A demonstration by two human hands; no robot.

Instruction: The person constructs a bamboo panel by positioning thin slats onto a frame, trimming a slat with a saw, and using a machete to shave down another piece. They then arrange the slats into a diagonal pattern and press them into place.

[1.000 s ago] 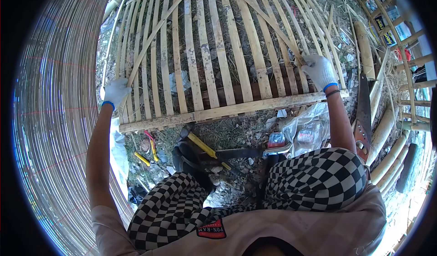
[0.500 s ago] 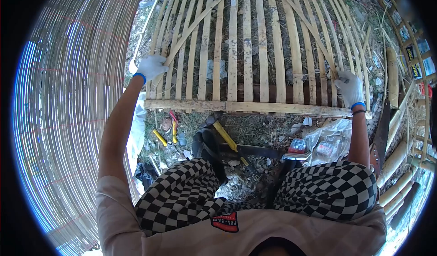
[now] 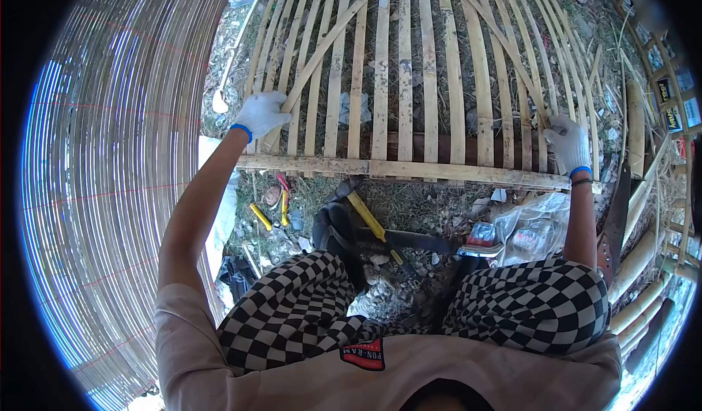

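A panel of split bamboo slats [image 3: 404, 67] lies before me, joined by a crosswise bamboo strip [image 3: 431, 170] along its near edge. Two diagonal strips run across the slats. My left hand [image 3: 262, 115], in a white glove with a blue cuff, is closed at the panel's left side, by the lower end of the left diagonal strip [image 3: 329, 39]. On the opposite side, my gloved right hand [image 3: 570, 145] is closed with curled fingers at the lower end of the right diagonal strip [image 3: 504, 42]. Some fingertips are hidden.
A hammer with a yellow handle [image 3: 367, 216] lies near my foot, beside a dark blade [image 3: 417, 241]. Yellow-handled tools [image 3: 260, 217] rest to the left. At right are a handsaw [image 3: 616, 210], a plastic bag [image 3: 537, 224] and bamboo poles [image 3: 635, 129]. A slatted screen [image 3: 110, 191] fills the left.
My left hand has shifted right together with the lower end of the left diagonal strip. The panel appears slightly further right in view. My right hand stays at the panel's right side.
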